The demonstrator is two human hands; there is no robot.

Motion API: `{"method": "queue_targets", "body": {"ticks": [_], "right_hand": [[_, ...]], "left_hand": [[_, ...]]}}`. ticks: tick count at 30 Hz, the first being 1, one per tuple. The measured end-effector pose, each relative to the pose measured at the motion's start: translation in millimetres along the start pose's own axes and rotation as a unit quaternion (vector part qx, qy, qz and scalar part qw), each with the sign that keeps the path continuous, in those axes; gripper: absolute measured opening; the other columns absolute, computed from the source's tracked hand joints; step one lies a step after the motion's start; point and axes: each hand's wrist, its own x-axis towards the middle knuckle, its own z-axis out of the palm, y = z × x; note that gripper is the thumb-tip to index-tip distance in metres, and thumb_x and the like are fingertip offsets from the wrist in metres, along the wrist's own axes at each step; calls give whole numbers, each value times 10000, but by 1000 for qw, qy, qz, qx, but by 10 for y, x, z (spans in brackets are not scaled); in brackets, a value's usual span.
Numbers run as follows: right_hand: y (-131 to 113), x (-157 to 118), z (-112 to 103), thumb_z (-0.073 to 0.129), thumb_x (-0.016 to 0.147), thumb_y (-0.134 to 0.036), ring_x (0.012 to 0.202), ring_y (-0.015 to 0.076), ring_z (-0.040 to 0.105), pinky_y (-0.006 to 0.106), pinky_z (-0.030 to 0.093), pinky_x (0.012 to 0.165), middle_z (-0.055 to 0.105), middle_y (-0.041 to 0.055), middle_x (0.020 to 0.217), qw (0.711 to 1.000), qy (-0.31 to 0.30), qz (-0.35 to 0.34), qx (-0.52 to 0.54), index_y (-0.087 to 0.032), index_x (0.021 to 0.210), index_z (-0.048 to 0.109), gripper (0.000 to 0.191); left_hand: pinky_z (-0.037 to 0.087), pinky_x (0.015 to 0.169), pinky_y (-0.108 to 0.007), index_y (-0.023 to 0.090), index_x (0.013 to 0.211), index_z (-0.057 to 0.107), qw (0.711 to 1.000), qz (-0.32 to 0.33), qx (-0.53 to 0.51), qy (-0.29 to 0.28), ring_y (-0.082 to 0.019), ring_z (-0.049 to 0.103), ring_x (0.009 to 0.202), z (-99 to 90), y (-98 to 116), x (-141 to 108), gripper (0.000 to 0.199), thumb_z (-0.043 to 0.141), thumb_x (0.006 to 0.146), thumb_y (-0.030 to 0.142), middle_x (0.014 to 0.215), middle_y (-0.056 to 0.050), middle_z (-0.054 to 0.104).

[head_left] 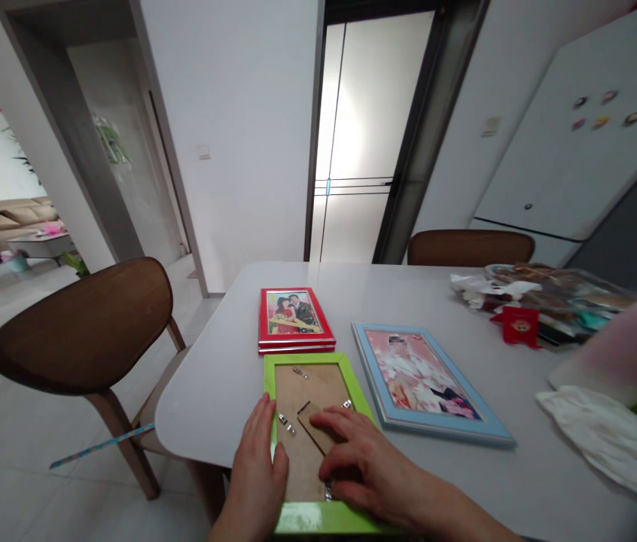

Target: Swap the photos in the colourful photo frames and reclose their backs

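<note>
A green picture frame [352, 379] lies face down at the table's near edge, its brown backing board [307, 388] upward with small metal clips around it. My left hand [259, 463] rests along the frame's left side, fingers extended and thumb over the backing. Over the right part of the board is my right hand [367, 463], fingers curled, touching the backing near a stand flap and a lower clip. Whether its fingertips grip anything is hidden. Red picture frames [296, 345] are stacked just beyond the green one. To the right lies a blue frame [437, 427], picture side up.
Plastic bags and packages [567, 293], a red packet [520, 326] and a white cloth [601, 436] cover the table's right side. One brown chair [86, 324] stands at the left, another [470, 247] behind the white table [211, 376].
</note>
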Motion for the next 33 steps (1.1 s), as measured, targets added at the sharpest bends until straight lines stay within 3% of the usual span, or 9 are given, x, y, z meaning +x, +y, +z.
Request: {"method": "queue_targets", "body": {"ticks": [9, 15, 22, 26, 28, 30, 33], "right_hand": [[-51, 77, 91, 604, 659, -264, 1019, 200, 409, 356, 288, 898, 518, 6, 1091, 998, 52, 12, -21, -250, 679, 653, 55], [-25, 69, 185, 598, 630, -289, 1020, 222, 416, 343, 311, 881, 462, 83, 1135, 990, 114, 85, -27, -229, 1033, 546, 410], [-29, 141, 146, 479, 597, -112, 902, 177, 467, 277, 358, 813, 523, 61, 952, 985, 144, 98, -23, -205, 968, 560, 390], [-161, 139, 29, 497, 598, -129, 914, 190, 465, 301, 359, 825, 529, 64, 960, 982, 161, 92, -25, -206, 926, 576, 346], [-260, 143, -16, 514, 624, -160, 939, 194, 460, 311, 357, 843, 526, 68, 993, 982, 173, 74, -16, -210, 949, 571, 333], [-315, 154, -53, 522, 667, -222, 973, 191, 453, 311, 355, 861, 520, 69, 1035, 982, 181, 50, 2, -216, 997, 552, 332], [-213, 155, -101, 473, 732, -286, 1002, 183, 455, 316, 355, 875, 520, 75, 1071, 977, 206, 53, 7, -209, 1049, 522, 330]], "left_hand": [[275, 994, -389, 78, 1176, 418, 1000, -4, 3, -4, -206, 365, 1171, -8, -7, 7, 514, 406, 662, 93, 1267, -140, 411], [293, 986, -386, 51, 1168, 424, 1000, -4, -3, -4, -217, 382, 1159, -4, -13, 19, 511, 403, 658, 85, 1254, -157, 424], [289, 981, -408, 95, 1167, 426, 999, -31, -43, -5, -214, 396, 1148, -23, -8, 35, 481, 448, 688, 142, 1246, -138, 439], [275, 978, -411, 142, 998, 545, 991, -64, -118, 16, -240, 389, 1146, -86, 163, 102, 342, 523, 690, 289, 1220, -113, 465], [361, 907, -386, 156, 888, 564, 974, -99, -204, 16, -244, 475, 1058, -149, 265, 155, 279, 532, 685, 345, 1121, -97, 545], [465, 732, -337, 167, 807, 540, 945, -155, -288, 1, -221, 589, 845, -242, 310, 208, 260, 514, 690, 398, 906, -60, 638], [473, 536, -273, 177, 758, 500, 922, -212, -325, -3, -177, 609, 595, -443, 212, 252, 283, 482, 694, 452, 653, 7, 638]]}}
